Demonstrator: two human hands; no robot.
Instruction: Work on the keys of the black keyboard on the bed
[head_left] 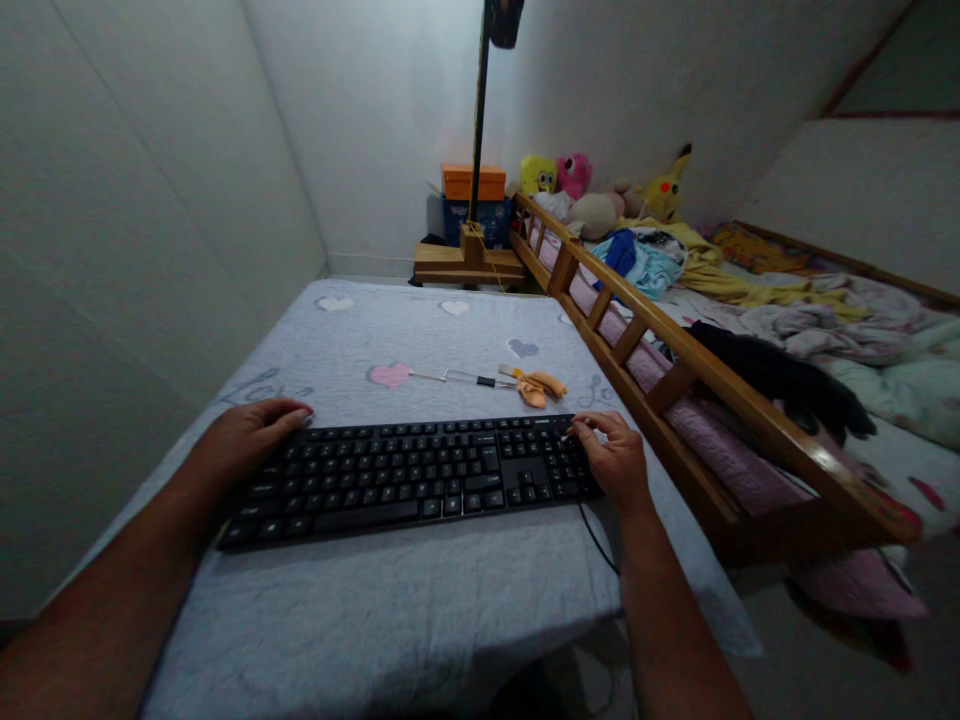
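Note:
A black computer keyboard (390, 475) lies slightly aslant on the cloth-covered table. My left hand (255, 440) grips its left end, the thumb and fingers at the far left corner. At the number pad, my right hand (616, 455) is closed in a pinch on a thin pale stick that looks like a cotton swab (568, 437), its tip by the keys. Beyond the keyboard lie another thin pale stick (427, 377), a wire tool with a black grip (485, 382), a small yellow-handled brush (511, 371) and a crumpled orange cloth (534, 388).
The keyboard's cable (600, 543) runs off the near right side. Along the table's right stands a wooden bed rail (667, 365), with bedding and plush toys behind it. A pole on a wooden base (469, 262) and an orange box (472, 182) stand past the far edge.

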